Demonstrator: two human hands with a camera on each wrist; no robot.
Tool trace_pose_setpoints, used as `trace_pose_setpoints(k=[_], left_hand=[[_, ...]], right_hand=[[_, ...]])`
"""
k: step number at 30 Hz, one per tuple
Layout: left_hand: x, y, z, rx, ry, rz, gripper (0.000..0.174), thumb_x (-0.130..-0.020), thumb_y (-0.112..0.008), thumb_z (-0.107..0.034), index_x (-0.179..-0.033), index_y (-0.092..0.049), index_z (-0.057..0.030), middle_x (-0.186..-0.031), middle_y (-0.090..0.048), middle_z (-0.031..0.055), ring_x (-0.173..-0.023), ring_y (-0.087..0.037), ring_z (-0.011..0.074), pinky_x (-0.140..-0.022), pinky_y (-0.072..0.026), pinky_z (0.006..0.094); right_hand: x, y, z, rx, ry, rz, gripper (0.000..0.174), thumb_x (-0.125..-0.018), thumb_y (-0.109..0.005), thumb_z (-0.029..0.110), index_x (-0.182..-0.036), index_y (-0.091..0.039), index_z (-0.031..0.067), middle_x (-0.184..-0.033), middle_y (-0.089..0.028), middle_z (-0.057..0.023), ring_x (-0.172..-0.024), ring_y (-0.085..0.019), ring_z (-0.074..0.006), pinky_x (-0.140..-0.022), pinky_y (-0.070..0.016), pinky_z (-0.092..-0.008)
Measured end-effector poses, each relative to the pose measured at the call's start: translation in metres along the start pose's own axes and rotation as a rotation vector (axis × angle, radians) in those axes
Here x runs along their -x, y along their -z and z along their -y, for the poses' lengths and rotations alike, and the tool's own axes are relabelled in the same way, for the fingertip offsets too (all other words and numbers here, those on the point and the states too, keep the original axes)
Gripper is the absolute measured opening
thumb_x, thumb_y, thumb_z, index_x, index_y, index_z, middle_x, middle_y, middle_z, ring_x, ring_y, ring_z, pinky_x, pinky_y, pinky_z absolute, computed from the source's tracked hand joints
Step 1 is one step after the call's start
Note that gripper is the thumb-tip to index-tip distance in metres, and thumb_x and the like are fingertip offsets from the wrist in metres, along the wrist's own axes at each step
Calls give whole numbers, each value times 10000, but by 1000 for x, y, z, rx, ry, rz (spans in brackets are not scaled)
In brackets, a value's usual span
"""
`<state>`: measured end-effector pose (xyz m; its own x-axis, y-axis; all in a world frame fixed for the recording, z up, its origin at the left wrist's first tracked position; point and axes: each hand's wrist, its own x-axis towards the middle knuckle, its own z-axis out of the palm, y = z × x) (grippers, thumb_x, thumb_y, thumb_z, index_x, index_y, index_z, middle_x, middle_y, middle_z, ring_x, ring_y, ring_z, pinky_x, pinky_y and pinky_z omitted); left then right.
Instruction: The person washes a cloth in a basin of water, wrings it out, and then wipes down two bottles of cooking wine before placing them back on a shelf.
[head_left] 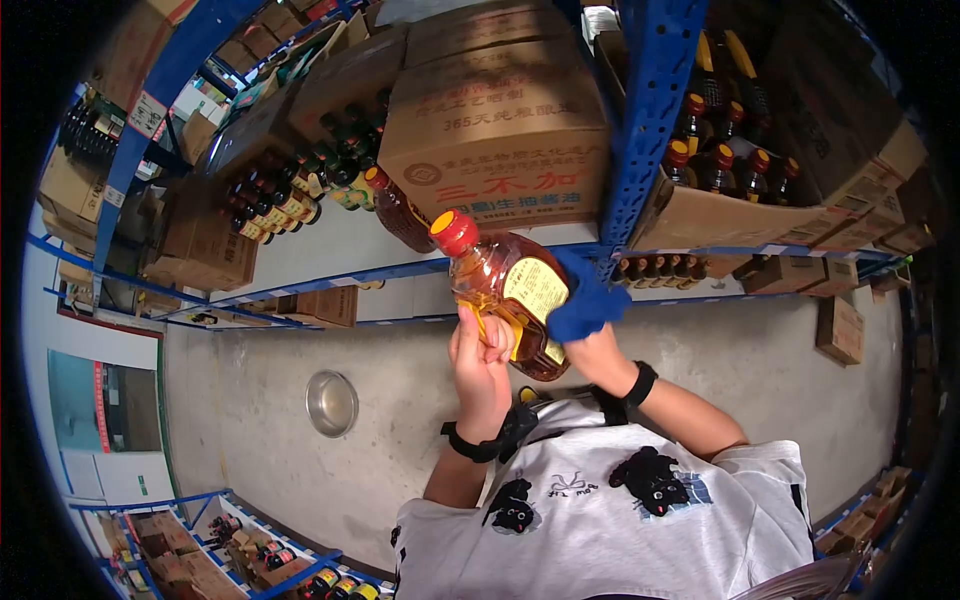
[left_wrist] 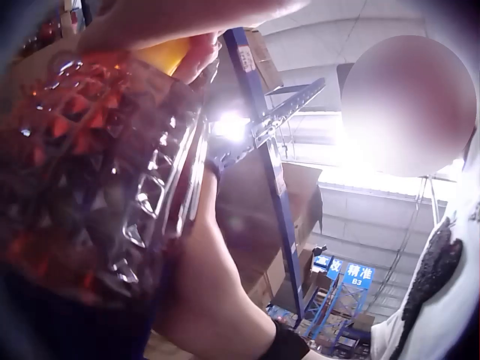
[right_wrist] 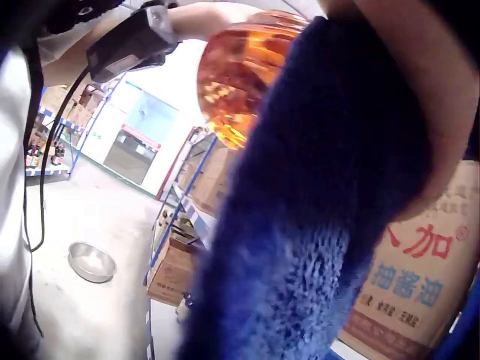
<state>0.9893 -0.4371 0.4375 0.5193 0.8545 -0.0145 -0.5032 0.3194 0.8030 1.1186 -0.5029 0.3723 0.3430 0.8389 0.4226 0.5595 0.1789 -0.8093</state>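
A large clear bottle (head_left: 490, 268) of reddish-brown liquid, with a red and yellow cap and a cream label (head_left: 537, 290), is held tilted in front of the shirt. My left hand (head_left: 482, 365) grips it by its yellow handle (head_left: 490, 318). A fluffy blue cloth (head_left: 587, 300) is in my right hand (head_left: 597, 357), lying against the label side and base of the bottle. In the left wrist view the bottle's diamond-patterned wall (left_wrist: 97, 172) fills the near left. The cloth (right_wrist: 300, 225) covers much of the right wrist view, hiding most of the right fingers.
Just ahead, a blue-framed shelf carries a large carton (head_left: 495, 130), another similar bottle (head_left: 400, 210) and rows of dark bottles (head_left: 275, 208). An open carton (head_left: 730, 215) of red-capped bottles stands to the right. A metal basin (head_left: 332, 403) sits on the floor at left.
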Motion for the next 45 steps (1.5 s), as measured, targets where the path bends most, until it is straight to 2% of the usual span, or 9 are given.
trace_pose_setpoints(k=[1,2,14,24,26,31,36,42,45], left_hand=[[1,-3,-2,0,1,0,422,-941,-288,-346,-613,-348,-86,-499,-261,-15,-471,-270,94,-478,-229,233],[2,-8,-7,-45,-4,1,415,-940,-295,-340,-618,-349,-83,-504,-266,-16,-470,-267,92,-476,-228,233],[20,-10,-10,-259,32,-9,376,-912,-423,-244,-598,-436,-38,-563,-410,0,-495,-337,45,-463,-255,196],[20,7,-17,-202,96,99,364,-911,-418,-213,-589,-417,-41,-527,-387,-7,-448,-301,51,-434,-228,202],[18,11,-17,-157,102,98,367,-910,-417,-210,-583,-407,-44,-515,-369,-12,-437,-276,48,-426,-211,207],[21,4,-24,-162,77,99,364,-912,-415,-222,-595,-404,-44,-510,-351,-21,-434,-258,40,-415,-194,204],[20,0,-28,-89,57,82,344,-918,-408,-246,-642,-422,-40,-533,-364,-21,-441,-272,35,-417,-218,200],[21,-7,-32,-226,104,211,256,-929,-376,-251,-859,-461,-19,-719,-420,-6,-547,-326,36,-507,-297,173],[18,1,-26,-217,80,298,243,-934,-357,-243,-912,-436,-15,-734,-393,-8,-567,-324,50,-545,-309,188]], right_hand=[[9,-2,6,134,127,-9,503,-730,-555,103,-1167,-365,-58,-1137,-419,-211,-1048,-434,-321,-922,-329,-354],[8,0,23,331,278,-92,74,-704,-542,79,-776,-550,64,-869,-546,-128,-847,-517,-313,-763,-408,-387],[-42,33,46,75,459,130,159,-707,-611,175,-857,-618,121,-926,-587,-68,-833,-558,-248,-752,-431,-360],[-75,32,9,-485,233,354,147,-737,-588,105,-843,-581,4,-892,-579,-82,-770,-537,-199,-717,-426,-310],[-66,33,12,-589,-155,284,179,-807,-498,89,-950,-570,10,-921,-581,-36,-791,-532,-160,-736,-423,-303],[-43,10,-6,-1194,-358,406,535,-915,-270,443,-1274,-338,53,-1259,-426,-92,-1123,-446,-171,-955,-359,-323],[-14,-7,-15,-1168,-384,313,607,-883,-305,505,-1278,-319,44,-1243,-442,-93,-1098,-468,-190,-935,-382,-339],[-9,-1,-8,-1096,-799,378,587,-906,-200,499,-1299,-304,75,-1271,-415,-79,-1119,-448,-178,-946,-366,-319],[-16,14,11,-1090,-713,356,542,-935,-158,414,-1313,-268,41,-1281,-397,-93,-1151,-413,-169,-967,-332,-290]])
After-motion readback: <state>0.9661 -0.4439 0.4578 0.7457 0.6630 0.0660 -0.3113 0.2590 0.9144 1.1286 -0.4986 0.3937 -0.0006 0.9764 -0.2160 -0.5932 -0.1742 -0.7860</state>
